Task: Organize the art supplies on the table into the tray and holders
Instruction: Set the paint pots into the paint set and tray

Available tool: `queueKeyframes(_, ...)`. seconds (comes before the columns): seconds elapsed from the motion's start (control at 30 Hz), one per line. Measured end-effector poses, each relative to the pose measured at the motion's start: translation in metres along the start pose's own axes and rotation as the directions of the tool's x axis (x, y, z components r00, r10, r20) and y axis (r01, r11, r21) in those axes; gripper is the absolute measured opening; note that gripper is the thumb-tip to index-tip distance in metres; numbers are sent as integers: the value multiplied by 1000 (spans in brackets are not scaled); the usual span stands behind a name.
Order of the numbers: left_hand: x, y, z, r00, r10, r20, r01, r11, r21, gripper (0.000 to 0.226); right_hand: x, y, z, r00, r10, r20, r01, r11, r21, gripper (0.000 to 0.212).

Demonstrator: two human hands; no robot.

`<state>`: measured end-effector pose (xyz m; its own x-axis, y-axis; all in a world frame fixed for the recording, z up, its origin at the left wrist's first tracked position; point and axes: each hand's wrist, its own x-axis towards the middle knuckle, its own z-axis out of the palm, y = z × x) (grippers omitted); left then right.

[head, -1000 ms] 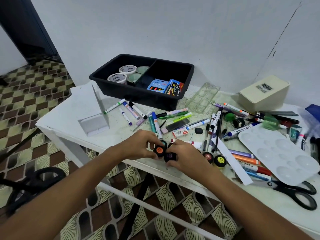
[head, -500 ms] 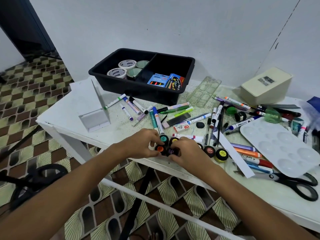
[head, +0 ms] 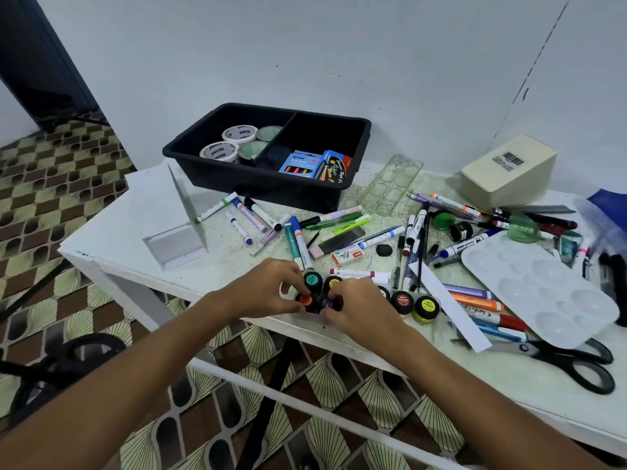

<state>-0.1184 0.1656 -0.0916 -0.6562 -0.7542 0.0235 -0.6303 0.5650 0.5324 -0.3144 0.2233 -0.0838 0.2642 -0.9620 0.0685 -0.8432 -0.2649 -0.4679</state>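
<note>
Only a small part of the sorting is judged to be done. In the black tray (head: 353, 125), tape rolls (head: 224, 144) are seen in the left compartment and two marker boxes (head: 314, 167) in the right one. Most supplies are left scattered on the worktop (head: 112, 232): markers (head: 252, 215) in front of the tray, more pens to the right, a white palette (head: 543, 286), scissors (head: 570, 364), and a cream holder (head: 509, 169) tipped on its side near the wall.

At the near edge a cluster of small paint pots is being gathered. The left hand (head: 271, 290) is curled around the orange-lidded pot (head: 305, 300), with the teal-lidded pot (head: 312, 279) just beyond its fingertips. The right hand (head: 356, 307) is curled around the purple-lidded pot (head: 327, 304). Both forearms are extended forward and converge, with the knuckles nearly touching. The red pot (head: 402, 300) and the yellow pot (head: 426, 306) are left standing just beside the right hand, untouched.
</note>
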Motion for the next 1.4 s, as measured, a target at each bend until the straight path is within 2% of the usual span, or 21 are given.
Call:
queueKeyframes(0.27,12,4,-6,999,5,51,-7,999,36,24,2,7,-2,995,-58,81,59,998,-7,20)
queueKeyframes(0.4,35,13,-7,999,45,-5,-45,999,-3,27,2,21,-16,997,-62,56,61,998,23,24)
queueKeyframes(0.47,52,20,-3,998,43,-36,-43,999,-6,24,3,36,-27,1000,-14,-4,15,994,110,23)
queueKeyframes(0.57,91,34,9,997,39,-67,-40,999,-21,26,3,72,-51,981,157,-117,-136,977,167,22)
queueKeyframes(0.7,151,56,28,993,44,-107,-50,997,-61,20,0,128,-83,879,386,-279,-336,918,211,21)
queueKeyframes(0.87,228,75,53,993,47,-112,-47,999,4,35,7,186,-103,754,570,-327,-561,817,132,42)
queueKeyframes(1.0,266,88,63,995,18,-94,0,984,179,54,21,201,-103,713,613,-340,-632,772,67,56)
queueKeyframes(1.2,285,80,69,999,45,1,-43,936,350,58,32,208,-93,726,594,-348,-658,747,-99,51)
queueKeyframes(1.4,294,79,72,987,135,-82,-110,960,256,51,34,210,-88,716,582,-384,-659,745,-100,43)
